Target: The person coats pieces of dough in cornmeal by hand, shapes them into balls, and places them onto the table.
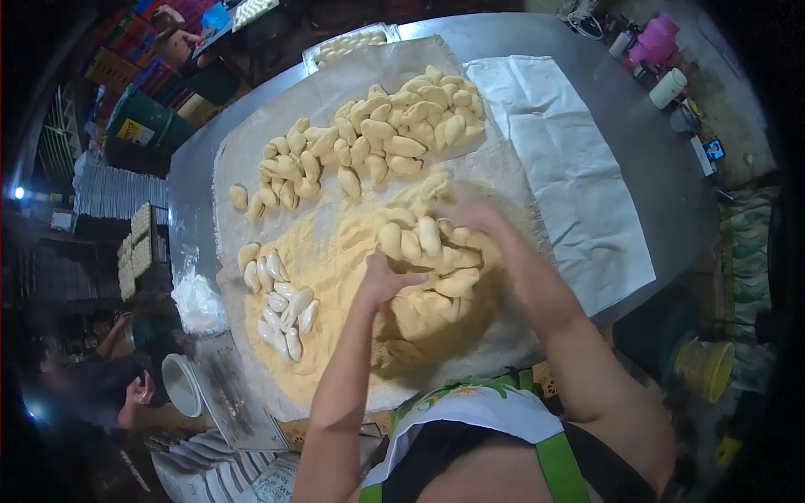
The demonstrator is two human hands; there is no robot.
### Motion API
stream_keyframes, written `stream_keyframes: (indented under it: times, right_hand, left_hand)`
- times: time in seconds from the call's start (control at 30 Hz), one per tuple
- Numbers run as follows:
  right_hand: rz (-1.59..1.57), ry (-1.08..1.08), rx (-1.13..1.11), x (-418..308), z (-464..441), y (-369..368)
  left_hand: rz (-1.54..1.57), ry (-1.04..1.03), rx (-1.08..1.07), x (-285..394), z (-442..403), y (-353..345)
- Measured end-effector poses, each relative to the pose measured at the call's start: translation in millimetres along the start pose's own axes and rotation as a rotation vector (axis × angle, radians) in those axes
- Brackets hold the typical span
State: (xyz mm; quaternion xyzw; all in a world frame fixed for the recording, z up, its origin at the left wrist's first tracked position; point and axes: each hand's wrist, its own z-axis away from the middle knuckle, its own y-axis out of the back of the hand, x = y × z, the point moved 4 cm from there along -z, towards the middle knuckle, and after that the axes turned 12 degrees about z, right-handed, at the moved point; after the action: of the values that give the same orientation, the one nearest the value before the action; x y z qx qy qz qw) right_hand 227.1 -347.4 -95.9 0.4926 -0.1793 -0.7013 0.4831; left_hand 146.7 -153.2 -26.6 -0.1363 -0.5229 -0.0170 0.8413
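A heap of dough pieces (457, 283) coated in yellow crumbs lies in front of me. At its left side is my left hand (387, 281), thumb stretched out against the pieces and apart from the fingers. My right hand (465, 210) is at the heap's far right edge, smeared by motion, so its fingers cannot be made out. Yellow crumbs (323, 251) spread over the cloth (251, 159) around both hands. Glossy white dough pieces (289, 306) without a full coating sit to the left. Farther back lies a large pile of coated dough pieces (381, 126).
A white sheet (562, 168) covers the metal table (620, 134) at the right. A tray (348, 46) of pale pieces stands at the back edge. A plastic bag (199, 302) and a white bucket (182, 386) are at left. Other people (101, 377) are at the far left and back.
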Motion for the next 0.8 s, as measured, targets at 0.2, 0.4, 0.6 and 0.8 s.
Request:
stream_keyframes:
  times: [0.2, 0.4, 0.6, 0.8]
  right_hand:
    - [-0.838, -0.032, 0.214, -12.4, 66.2, 2.2]
    - [0.042, -0.020, 0.362, 43.4, 190.0, -5.2]
    - [-0.131, 0.041, 0.457, 13.9, 184.4, -64.2]
    - [-0.300, 0.127, 0.637, 48.5, 155.4, 4.8]
  left_hand:
    - [-0.067, -0.045, -0.032, 10.8, 24.8, -34.1]
    - [-0.995, -0.052, -0.008, -30.6, 85.1, -10.7]
    - [-0.790, -0.193, -0.058, -70.0, 53.6, -53.9]
    - [-0.889, -0.437, 0.055, 25.8, 14.3, -53.9]
